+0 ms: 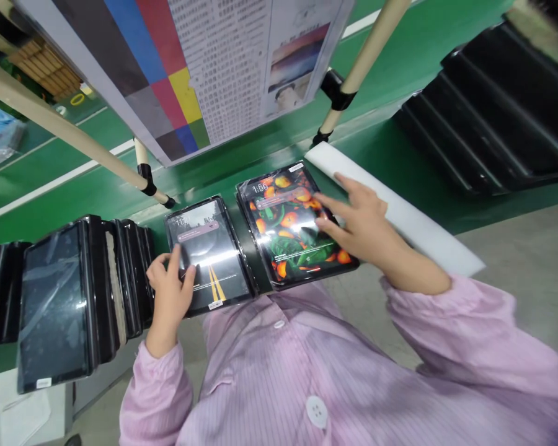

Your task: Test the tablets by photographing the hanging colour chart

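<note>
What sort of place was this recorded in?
Likely an electronics assembly or inspection station: two lit tablets lie on a green bench, and a printed sheet with colour blocks and text stands behind them.

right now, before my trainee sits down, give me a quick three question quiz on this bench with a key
1. True or false: the left tablet shows the same picture as the right tablet.
2. The person's right hand is over which thing?
A) the colour chart
B) the left tablet
C) the right tablet
3. Fill in the missing word: seen by the person, the long white strip lies to the ____ of both tablets.

Key:
1. False; one shows yellow road lines, the other orange and green produce.
2. C
3. right
</note>
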The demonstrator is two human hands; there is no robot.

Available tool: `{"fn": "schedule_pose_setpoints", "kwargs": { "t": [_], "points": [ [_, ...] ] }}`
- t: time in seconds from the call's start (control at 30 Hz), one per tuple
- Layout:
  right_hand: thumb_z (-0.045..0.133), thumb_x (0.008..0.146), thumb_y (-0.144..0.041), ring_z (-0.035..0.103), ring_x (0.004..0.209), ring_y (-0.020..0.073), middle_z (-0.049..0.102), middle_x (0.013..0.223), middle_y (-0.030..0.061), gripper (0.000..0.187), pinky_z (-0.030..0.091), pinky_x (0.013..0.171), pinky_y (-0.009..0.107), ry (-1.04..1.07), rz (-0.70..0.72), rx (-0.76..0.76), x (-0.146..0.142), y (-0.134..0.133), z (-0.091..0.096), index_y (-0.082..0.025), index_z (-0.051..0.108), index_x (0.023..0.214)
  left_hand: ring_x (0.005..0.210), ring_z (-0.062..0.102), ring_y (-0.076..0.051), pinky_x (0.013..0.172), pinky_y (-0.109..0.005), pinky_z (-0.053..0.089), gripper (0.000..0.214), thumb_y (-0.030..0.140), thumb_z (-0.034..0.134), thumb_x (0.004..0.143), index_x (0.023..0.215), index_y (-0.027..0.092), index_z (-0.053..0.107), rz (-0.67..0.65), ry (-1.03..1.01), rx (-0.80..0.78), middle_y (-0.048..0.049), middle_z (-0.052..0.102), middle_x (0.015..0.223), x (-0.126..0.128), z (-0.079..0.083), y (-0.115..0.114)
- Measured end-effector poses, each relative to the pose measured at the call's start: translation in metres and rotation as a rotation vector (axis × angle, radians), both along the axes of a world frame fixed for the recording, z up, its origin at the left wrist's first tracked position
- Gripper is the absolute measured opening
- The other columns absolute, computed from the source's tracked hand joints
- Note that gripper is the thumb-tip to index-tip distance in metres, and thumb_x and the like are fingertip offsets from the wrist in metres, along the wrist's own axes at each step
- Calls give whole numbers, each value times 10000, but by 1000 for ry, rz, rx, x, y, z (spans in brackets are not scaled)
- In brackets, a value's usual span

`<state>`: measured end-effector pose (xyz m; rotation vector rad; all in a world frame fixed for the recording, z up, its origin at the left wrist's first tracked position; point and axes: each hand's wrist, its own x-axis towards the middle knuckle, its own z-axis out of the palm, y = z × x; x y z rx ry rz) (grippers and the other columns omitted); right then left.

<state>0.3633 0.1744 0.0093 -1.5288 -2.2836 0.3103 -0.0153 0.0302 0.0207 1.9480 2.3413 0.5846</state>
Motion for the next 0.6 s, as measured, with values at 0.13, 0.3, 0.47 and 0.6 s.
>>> {"fn": "schedule_pose_setpoints", "kwargs": {
  "t": [0.13, 0.3, 0.47, 0.6],
  "points": [
    [539, 953, -542, 344, 1458, 438, 267, 1621, 268, 626, 363, 1058, 655, -73, -248, -1, 22, 19, -4, -171, 542, 1458, 1337, 393, -363, 1150, -600, 309, 721, 454, 563, 924, 1531, 99, 407, 114, -55, 99, -210, 423, 1326, -9, 5, 13],
    [521, 928, -577, 447, 1395, 444, 405, 1558, 252, 642, 390, 1013, 670, -286, -369, -213, 88, 14, -38, -259, 524, 1486, 1421, 424, -324, 1175, -536, 348, 806, 520, 597, 915, 1595, 241, 268, 185, -477, -44, -192, 333, 1534, -17, -9, -17],
    [465, 919, -614, 416, 1435, 400, 389, 1572, 241, 735, 443, 1007, 596, -170, -391, -229, 109, -9, -46, -215, 459, 1536, 1516, 322, -314, 1230, -515, 269, 939, 582, 647, 883, 1618, 295, 138, 206, -846, -114, -160, 246, 1665, -9, -37, -49],
    [528, 901, -640, 398, 1469, 321, 380, 1581, 188, 782, 431, 1106, 481, 103, -51, -87, 70, -19, -23, -285, 361, 1577, 1552, 239, -303, 1257, -505, 196, 941, 585, 659, 876, 1617, 297, 154, 181, -840, -73, -137, 215, 1685, -3, -42, -50]
  ]
}}
